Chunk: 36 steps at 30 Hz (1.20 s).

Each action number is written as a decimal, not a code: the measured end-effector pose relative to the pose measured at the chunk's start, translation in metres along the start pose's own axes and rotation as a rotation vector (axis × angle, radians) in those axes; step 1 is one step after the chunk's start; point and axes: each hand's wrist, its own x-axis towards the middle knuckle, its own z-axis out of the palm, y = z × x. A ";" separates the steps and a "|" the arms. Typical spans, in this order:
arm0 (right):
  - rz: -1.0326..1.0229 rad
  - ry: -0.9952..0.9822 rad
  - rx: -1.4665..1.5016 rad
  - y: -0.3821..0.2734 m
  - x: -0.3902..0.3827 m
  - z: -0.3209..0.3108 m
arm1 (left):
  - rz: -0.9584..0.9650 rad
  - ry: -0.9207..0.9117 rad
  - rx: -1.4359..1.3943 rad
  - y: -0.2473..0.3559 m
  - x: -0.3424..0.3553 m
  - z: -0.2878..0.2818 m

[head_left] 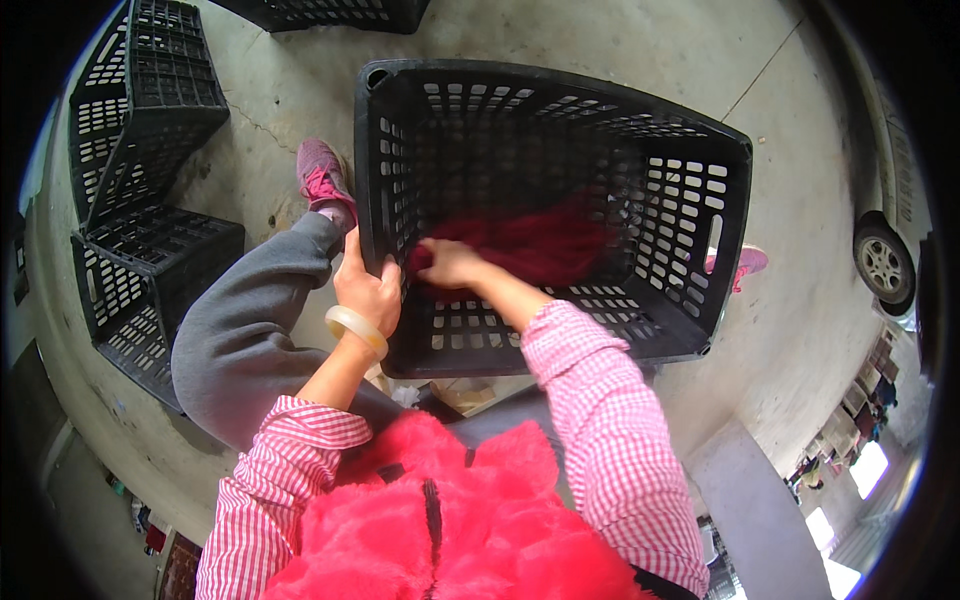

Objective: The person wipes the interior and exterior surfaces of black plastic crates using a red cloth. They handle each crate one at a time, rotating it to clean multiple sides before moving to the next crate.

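Observation:
A large black slotted plastic crate (683, 240) sits in front of me, between my legs. My left hand (368, 288), with a pale bangle at the wrist, has its fingers gripped on the crate's left side. My right hand (450, 262) reaches inside, its fingers closed on dark red cloth (530, 242) near the left wall; their tips are partly hidden and slightly blurred. The cloth lies loosely across the bottom of the crate.
Stacked black crates (150, 120) stand at the left, another crate (330, 15) at the top. The concrete floor (780, 340) surrounds them. A vehicle wheel (882, 268) is at the far right, and piled items (855, 405) lie near the right edge.

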 end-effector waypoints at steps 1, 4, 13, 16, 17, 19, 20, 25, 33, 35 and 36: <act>-0.095 -0.022 0.050 -0.007 0.003 0.003 | 0.014 0.007 0.035 0.000 0.000 0.000; -0.080 -0.080 -0.089 0.017 -0.004 0.004 | -0.041 -0.030 0.041 0.000 -0.001 -0.002; 0.324 -0.092 -0.619 0.163 -0.133 -0.077 | -0.069 -0.070 0.029 -0.002 0.001 -0.004; 0.528 -0.145 -0.971 0.202 -0.156 -0.100 | -0.028 -0.047 0.087 -0.005 0.000 -0.003; 0.526 -0.063 -1.062 0.213 -0.163 -0.103 | -0.034 -0.047 0.118 -0.006 0.000 -0.003; 0.418 -0.045 -1.088 0.227 -0.158 -0.104 | -0.027 -0.054 0.097 -0.007 -0.001 -0.003; 0.406 -0.062 -1.136 0.229 -0.153 -0.106 | -0.042 -0.059 0.113 -0.007 -0.001 -0.003; 0.251 0.441 -1.558 0.206 -0.103 -0.168 | -0.066 -0.071 0.074 0.000 0.000 -0.005; 0.374 0.755 -1.486 0.231 -0.086 -0.183 | -0.035 -0.049 0.067 -0.002 -0.001 -0.005; 0.407 0.731 -1.386 0.234 -0.086 -0.164 | 0.003 -0.044 0.099 -0.004 -0.001 -0.004; 0.389 0.798 -1.375 0.233 -0.088 -0.156 | -0.014 -0.049 0.094 -0.005 0.000 -0.004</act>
